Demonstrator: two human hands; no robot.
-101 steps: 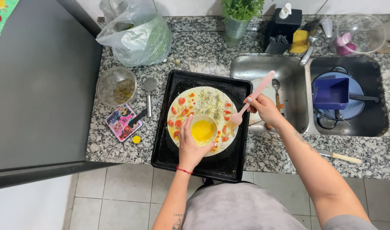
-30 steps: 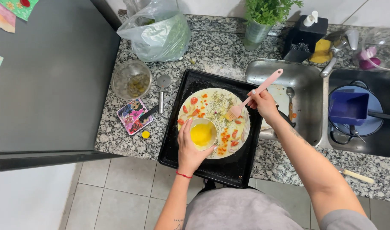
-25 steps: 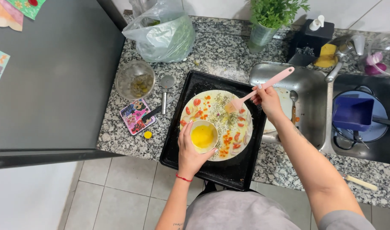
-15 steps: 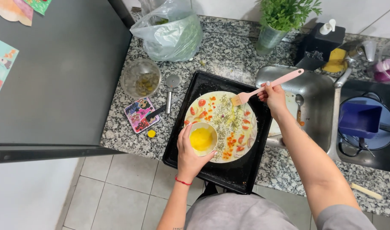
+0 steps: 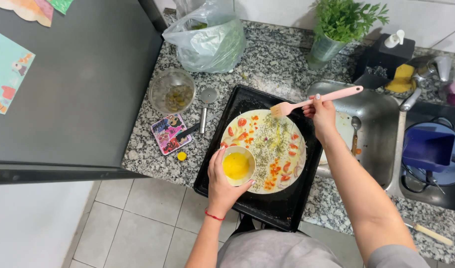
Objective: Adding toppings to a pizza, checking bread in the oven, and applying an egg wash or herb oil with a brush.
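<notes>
A round flat dough (image 5: 269, 149) topped with red pieces and herbs lies on a black baking tray (image 5: 282, 211) on the granite counter. My left hand (image 5: 222, 183) holds a small white bowl of beaten yellow egg (image 5: 236, 166) over the dough's near left edge. My right hand (image 5: 320, 111) grips a pink silicone pastry brush (image 5: 314, 99), its bristles at the dough's far edge.
Left of the tray are a glass bowl of olives (image 5: 172, 92), a pizza cutter (image 5: 205, 106), a colourful small tin (image 5: 170, 133) and a yellow cap (image 5: 181, 156). A plastic bag (image 5: 207, 39) and potted herb (image 5: 336, 30) stand behind. The sink (image 5: 376, 124) is right; a grey fridge top (image 5: 73, 84) is left.
My right hand has moved the brush from the middle of the dough up to its far edge. The left hand keeps the egg bowl in place. The view shifted right.
</notes>
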